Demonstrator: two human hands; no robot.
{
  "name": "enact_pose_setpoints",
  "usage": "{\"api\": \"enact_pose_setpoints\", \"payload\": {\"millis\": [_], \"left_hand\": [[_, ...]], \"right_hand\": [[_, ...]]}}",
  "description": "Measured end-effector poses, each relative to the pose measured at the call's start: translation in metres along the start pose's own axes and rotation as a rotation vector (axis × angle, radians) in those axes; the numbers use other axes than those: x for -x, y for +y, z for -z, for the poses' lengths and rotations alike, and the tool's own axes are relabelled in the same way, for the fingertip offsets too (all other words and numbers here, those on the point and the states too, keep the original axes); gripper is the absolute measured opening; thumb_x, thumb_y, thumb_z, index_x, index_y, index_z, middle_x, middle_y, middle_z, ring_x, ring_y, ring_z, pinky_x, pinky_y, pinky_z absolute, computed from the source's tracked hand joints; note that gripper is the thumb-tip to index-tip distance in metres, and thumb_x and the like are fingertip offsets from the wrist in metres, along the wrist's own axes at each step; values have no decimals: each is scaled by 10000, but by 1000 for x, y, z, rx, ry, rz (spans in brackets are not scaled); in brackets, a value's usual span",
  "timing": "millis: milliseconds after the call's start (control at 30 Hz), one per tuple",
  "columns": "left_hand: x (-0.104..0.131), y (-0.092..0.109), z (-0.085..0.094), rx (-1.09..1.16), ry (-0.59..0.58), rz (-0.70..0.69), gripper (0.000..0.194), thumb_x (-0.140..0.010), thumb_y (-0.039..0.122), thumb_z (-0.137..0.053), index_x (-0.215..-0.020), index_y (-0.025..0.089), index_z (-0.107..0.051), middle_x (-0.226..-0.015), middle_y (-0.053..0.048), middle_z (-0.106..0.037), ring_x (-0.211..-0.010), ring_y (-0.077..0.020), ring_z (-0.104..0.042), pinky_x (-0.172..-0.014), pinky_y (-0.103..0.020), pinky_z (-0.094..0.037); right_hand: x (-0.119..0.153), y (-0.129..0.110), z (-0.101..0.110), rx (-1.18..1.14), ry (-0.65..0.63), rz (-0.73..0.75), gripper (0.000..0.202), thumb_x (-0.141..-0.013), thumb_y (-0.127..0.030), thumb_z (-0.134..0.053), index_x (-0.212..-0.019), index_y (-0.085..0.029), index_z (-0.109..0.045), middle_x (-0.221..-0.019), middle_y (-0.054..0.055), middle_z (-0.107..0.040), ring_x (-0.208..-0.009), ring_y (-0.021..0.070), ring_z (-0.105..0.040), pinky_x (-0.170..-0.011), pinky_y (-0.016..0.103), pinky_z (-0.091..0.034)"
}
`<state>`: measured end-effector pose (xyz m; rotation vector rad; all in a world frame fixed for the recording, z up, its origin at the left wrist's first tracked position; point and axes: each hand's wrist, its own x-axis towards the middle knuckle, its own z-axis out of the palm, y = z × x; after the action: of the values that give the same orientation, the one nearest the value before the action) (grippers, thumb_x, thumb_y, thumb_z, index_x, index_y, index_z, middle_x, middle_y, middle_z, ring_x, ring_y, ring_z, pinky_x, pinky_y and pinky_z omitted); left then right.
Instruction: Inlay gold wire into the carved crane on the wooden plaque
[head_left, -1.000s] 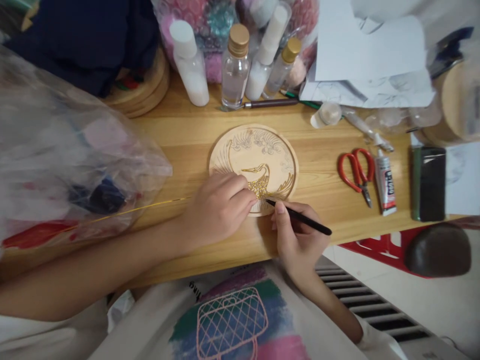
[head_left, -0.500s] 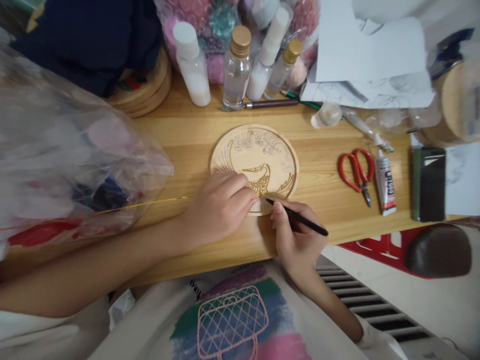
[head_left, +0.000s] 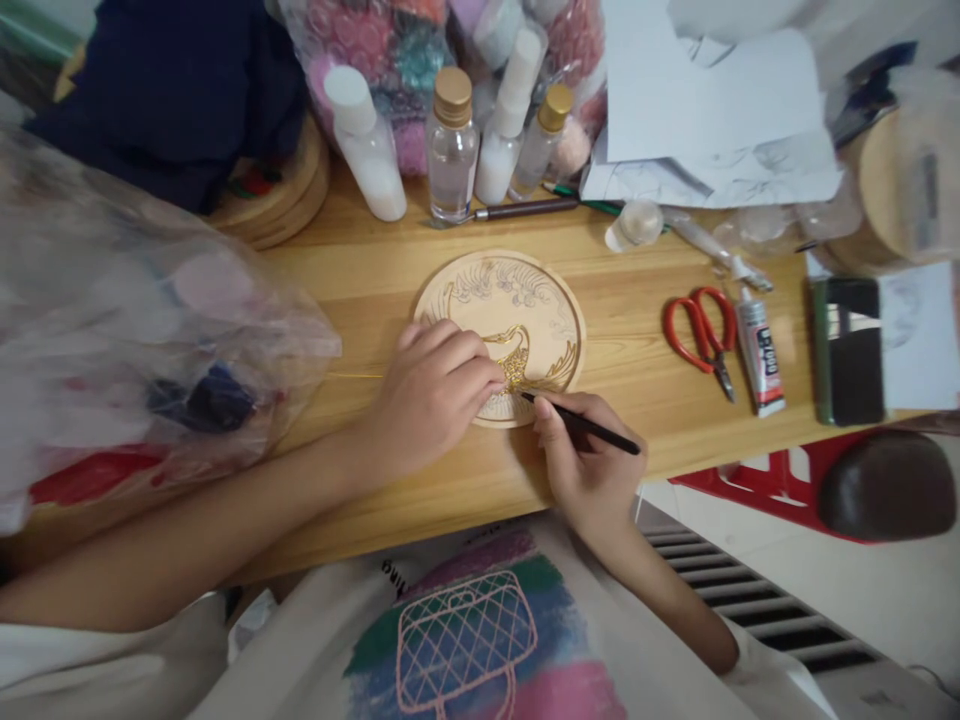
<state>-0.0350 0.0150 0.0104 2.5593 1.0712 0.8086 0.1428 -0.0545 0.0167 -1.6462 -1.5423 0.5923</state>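
A round wooden plate (head_left: 574, 300) with a raised rim lies on the table, pencil-drawn with flowers and a crane. Gold wire outlines the bird's neck and wing and fills its body with small curls. Over the plate's lower left, my left hand (head_left: 439, 395) is closed, fingertips pinched at the crane's body. A gold wire (head_left: 356, 376) runs leftward from beneath it; the pinch point itself is hidden. My right hand (head_left: 592, 460) grips slim black tweezers (head_left: 592, 430), their tip touching or just above the plate near my left fingertips.
Red-handled pliers (head_left: 701, 330), a glue tube (head_left: 760, 355) and a phone (head_left: 849, 350) lie right. Bottles (head_left: 452, 150), a brown pen-like tool (head_left: 529, 209) and papers (head_left: 712, 100) line the back. A plastic bag (head_left: 247, 300) covers the left; a red stool (head_left: 780, 480) stands below right.
The view has shifted slightly, so most table items sit a little further left. Both hands stay at the plate in nearly the same pose, with the tweezers' tip still beside the left fingertips.
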Motion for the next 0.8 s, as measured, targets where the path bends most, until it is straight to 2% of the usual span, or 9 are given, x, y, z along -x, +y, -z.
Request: {"api": "enact_pose_setpoints", "payload": {"millis": [333,600,800], "left_hand": [[-1,-2,-3,58,16,20,171,-961,232,-561,-822,178,-645,-810,-21,-664,-806,-198,-532,-728,-361,-361],[0,-2,-1,98,23,59,150,-922,213,-610,-777,194,-639,-764,4,-664,-785,-177,-548,-737,-352,-355],[1,0,0,117,33,112,120,-903,190,-620,-784,191,-637,-759,3,-659,-784,-180,-556,-739,-353,-348]], "right_hand": [[-9,1,6,44,-41,77,58,-882,-224,-651,-865,-187,-692,-729,1,-721,-582,104,-639,-541,218,-516],[-12,3,7,0,-63,39,72,-879,-243,-654,-856,-190,-697,-708,-4,-714,-570,105,-639,-522,214,-514],[-9,4,8,-75,-19,-17,55,-867,-233,-677,-889,-194,-708,-745,1,-731,-588,107,-659,-545,216,-533]]}}
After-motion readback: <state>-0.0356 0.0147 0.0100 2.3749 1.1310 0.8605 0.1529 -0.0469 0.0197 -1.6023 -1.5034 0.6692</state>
